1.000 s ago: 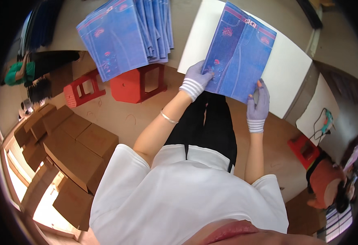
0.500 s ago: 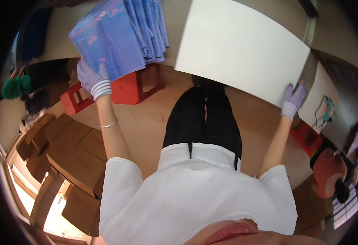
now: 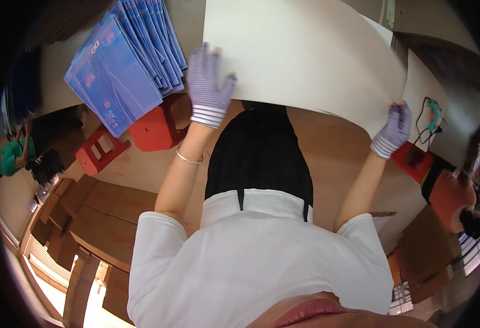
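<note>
A large white sheet (image 3: 300, 54) lies across the table in front of me, its near right corner lifted and bent. My right hand (image 3: 394, 130), in a purple-striped glove, is closed on that corner between thumb and fingers. My left hand (image 3: 210, 87), gloved alike with bare fingertips, has its fingers spread over the sheet's left edge; it holds nothing. Left of it, several flat blue printed bags (image 3: 114, 76) lie fanned out in a stack, the nearest ones jutting over the table's front edge.
Red plastic stools (image 3: 155, 131) stand under the table at the left. A teal hand tool with a black cord (image 3: 434, 112) lies at the right. Cardboard boxes (image 3: 100, 213) are piled behind me on the left. Other people sit at the far left (image 3: 13, 156) and right (image 3: 452, 191).
My left hand has let go of the blue bags and moved right to the white sheet. My right hand has closed on the sheet's corner, lifting it. The bags now lie fanned out.
</note>
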Demonstrator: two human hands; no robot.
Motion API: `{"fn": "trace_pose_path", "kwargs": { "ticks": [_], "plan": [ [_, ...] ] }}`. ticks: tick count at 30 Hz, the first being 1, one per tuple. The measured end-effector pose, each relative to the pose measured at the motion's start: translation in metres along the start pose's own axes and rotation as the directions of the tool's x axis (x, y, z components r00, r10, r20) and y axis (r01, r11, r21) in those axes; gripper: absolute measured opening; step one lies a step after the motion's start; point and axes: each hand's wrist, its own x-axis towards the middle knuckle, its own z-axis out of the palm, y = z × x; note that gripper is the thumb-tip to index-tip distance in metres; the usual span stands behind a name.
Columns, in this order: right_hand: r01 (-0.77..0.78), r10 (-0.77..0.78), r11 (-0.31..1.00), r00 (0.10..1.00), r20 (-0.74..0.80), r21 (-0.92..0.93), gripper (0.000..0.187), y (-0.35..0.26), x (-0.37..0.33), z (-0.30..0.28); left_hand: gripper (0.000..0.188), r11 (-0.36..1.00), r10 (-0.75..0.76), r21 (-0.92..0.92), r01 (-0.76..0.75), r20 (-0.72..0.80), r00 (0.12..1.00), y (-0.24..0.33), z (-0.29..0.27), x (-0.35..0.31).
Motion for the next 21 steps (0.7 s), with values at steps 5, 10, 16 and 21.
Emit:
{"fn": "trace_pose_path", "kwargs": {
  "ticks": [5,10,16,21],
  "plan": [
    [-0.284,0.287,0.897,0.957,0.043,0.337,0.026,0.013,0.021,-0.015,0.050,0.513,-0.572,-0.700,0.497,0.153,0.806,-0.029,-0.024,0.038],
    [-0.375,0.357,0.905,0.927,0.118,0.203,0.033,0.013,0.032,0.005,0.033,0.539,-0.629,-0.651,0.535,0.113,0.769,-0.016,-0.024,0.041],
    [0.048,-0.120,0.987,0.851,0.512,0.152,0.033,-0.029,0.025,0.050,0.038,0.965,0.045,-0.252,-0.065,-0.084,0.995,0.017,-0.011,0.048],
    [0.221,-0.186,0.974,0.895,0.405,-0.043,0.069,-0.023,0.010,0.112,0.047,0.972,0.226,-0.067,-0.225,0.006,0.974,0.044,0.023,0.060]
  ]
}}
